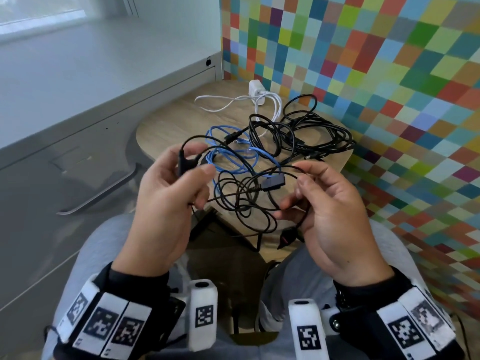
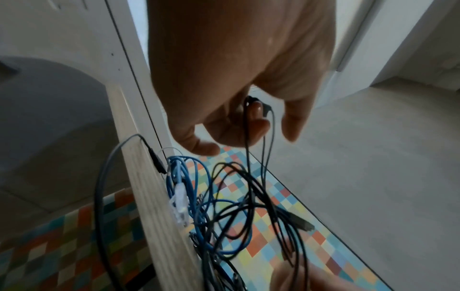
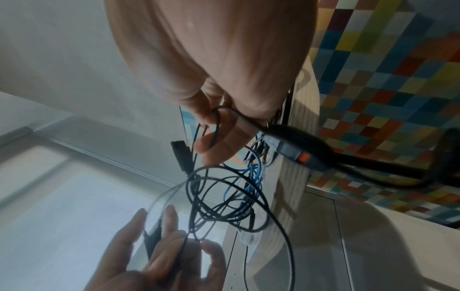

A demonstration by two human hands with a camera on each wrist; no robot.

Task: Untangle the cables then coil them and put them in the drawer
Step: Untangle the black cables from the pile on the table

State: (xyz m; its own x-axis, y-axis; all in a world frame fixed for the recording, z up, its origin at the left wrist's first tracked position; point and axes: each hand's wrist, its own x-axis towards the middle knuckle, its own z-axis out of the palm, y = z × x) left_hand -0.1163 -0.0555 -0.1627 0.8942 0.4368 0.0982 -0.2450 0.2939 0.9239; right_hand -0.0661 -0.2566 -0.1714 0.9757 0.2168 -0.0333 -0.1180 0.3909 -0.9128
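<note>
Left hand (image 1: 166,193) raised above the near edge of the wooden table (image 1: 166,126), fingers curled round a thin black cable (image 1: 244,201) and its plug. Right hand (image 1: 327,211) level beside it, pinching a loop of that cable. Blue cable (image 1: 233,154), thicker black cables (image 1: 306,131), white charger cable (image 1: 233,100) tangled on the table beyond.

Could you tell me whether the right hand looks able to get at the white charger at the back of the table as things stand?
Probably not yet: the right hand holds a thin black cable, and the black cable pile lies between it and the white charger.
</note>
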